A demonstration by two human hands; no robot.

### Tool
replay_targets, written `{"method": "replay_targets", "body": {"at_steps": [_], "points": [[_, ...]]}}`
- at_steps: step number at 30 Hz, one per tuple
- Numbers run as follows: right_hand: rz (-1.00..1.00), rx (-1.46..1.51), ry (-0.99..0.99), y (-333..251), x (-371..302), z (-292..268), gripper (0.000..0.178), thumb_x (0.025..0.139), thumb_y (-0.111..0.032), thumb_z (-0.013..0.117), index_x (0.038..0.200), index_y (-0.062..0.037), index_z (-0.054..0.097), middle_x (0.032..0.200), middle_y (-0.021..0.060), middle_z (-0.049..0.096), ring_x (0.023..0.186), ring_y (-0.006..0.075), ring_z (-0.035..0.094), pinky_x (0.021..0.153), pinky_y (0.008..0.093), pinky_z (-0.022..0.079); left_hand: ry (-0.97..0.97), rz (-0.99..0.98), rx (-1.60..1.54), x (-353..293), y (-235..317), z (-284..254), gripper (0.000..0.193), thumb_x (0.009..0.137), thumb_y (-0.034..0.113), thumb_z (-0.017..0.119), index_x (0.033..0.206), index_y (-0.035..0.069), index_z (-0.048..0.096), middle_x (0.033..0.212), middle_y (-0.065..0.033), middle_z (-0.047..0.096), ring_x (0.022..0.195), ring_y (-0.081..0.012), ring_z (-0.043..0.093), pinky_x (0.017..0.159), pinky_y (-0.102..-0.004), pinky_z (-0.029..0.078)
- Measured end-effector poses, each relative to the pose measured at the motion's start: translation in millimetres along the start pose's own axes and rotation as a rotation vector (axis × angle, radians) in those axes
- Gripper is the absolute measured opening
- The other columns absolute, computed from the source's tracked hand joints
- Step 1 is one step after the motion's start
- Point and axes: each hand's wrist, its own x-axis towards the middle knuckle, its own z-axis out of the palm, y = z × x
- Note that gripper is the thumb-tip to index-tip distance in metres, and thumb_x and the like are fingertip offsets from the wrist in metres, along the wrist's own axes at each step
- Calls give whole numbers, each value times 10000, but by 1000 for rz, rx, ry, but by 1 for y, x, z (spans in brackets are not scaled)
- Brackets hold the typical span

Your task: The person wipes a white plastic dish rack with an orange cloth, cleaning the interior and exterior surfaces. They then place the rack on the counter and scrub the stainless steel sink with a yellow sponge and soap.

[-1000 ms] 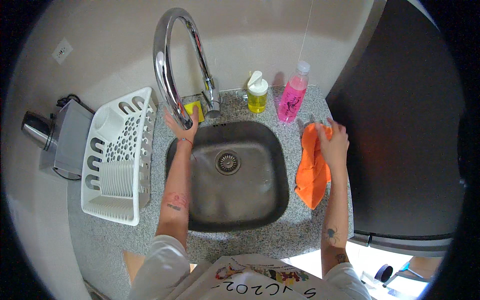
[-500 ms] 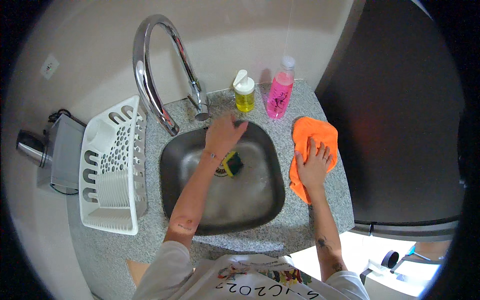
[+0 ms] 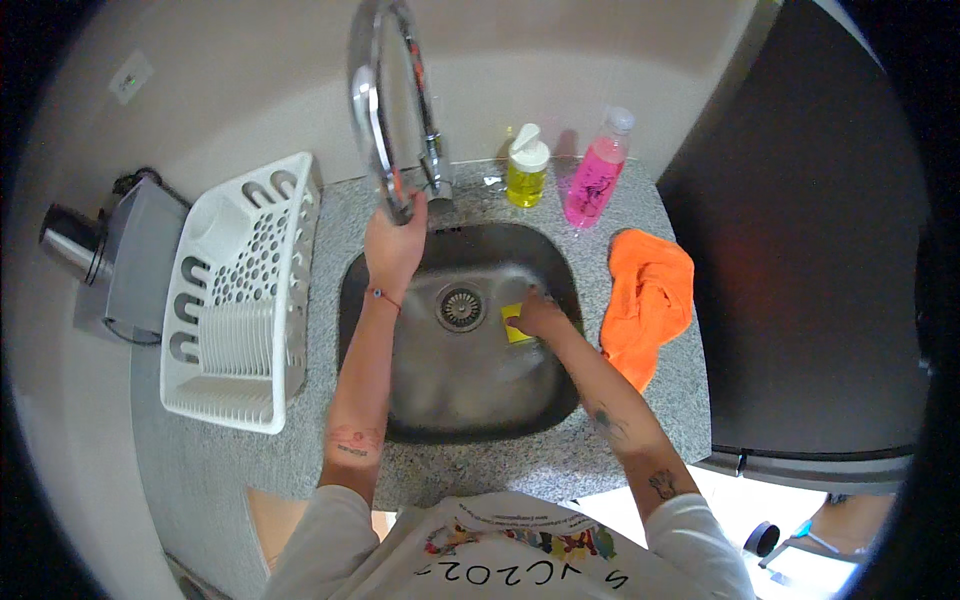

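My left hand [image 3: 395, 247] is raised at the back left of the sink, its fingers closed around the tip of the chrome faucet [image 3: 366, 110]. Down in the steel sink [image 3: 450, 400], my right hand [image 3: 541, 315] grips a yellow sponge [image 3: 517, 324] near the right wall. The hand covers part of the sponge, and its dark side is hidden. A round drain strainer [image 3: 461, 307] shows between my two arms. Right of the sink, an orange cloth [image 3: 648, 300] lies crumpled on the granite counter, touched by neither hand.
Behind the sink stand a pump bottle of yellow liquid [image 3: 527, 170] and a bottle of pink liquid [image 3: 598, 172]. A white dish rack [image 3: 290, 330] sits at the left, with a grey appliance [image 3: 145, 260] beyond it. A tall dark panel [image 3: 800, 270] rises at the right.
My right hand has left the orange cloth and taken hold of the sponge, now farther right in the sink. My left hand has gone up to the faucet tip, and the spout has swung right.
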Motion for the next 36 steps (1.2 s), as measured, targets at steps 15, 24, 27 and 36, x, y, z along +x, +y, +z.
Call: {"method": "replay_targets", "body": {"at_steps": [15,24,27,36], "points": [[-296,-200,-2,-17,41,109,177,712,-182,639,868,-99,655,974,159,582,965,304,580,752,432,506,-254,-219,-241,-95,-30,-143,180,851,151,579,977,24,598,829,-101,636,699,-147,594,645,-272,461],[-330,-186,12,-8,22,121,308,680,-213,666,954,-78,628,940,153,592,861,315,619,761,428,506,-283,-272,-182,-109,-54,-142,168,841,124,595,984,38,613,798,-58,636,700,-121,582,649,-252,460],[-183,-15,-61,-10,39,98,369,721,-288,648,1027,-89,593,1019,184,590,878,321,619,716,417,530,-416,-120,-319,-98,-17,-101,183,819,117,611,988,48,620,858,-81,639,766,-163,607,708,-275,474],[-20,1702,-269,-5,-87,-49,456,823,-367,460,1183,-87,465,1050,125,581,871,284,606,672,493,541,-293,495,-301,-14,118,7,277,825,97,535,1098,53,547,1072,-176,560,1012,-354,521,888,-419,412]]}}
